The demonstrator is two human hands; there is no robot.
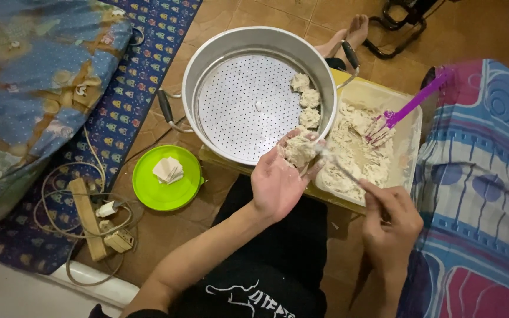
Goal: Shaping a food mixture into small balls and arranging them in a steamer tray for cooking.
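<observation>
Holding 3 dumplings (308, 99), steamer pot (207, 62), filling (349, 154) in tray (410, 138)

Black printed shirt, black shorts, bare forearms

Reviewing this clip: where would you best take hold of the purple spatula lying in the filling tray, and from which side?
Take the purple spatula by its bare handle end, coming from the upper right. Its head is buried in the filling in the tray, while the handle slants up past the tray's far edge, clean and free.
</observation>
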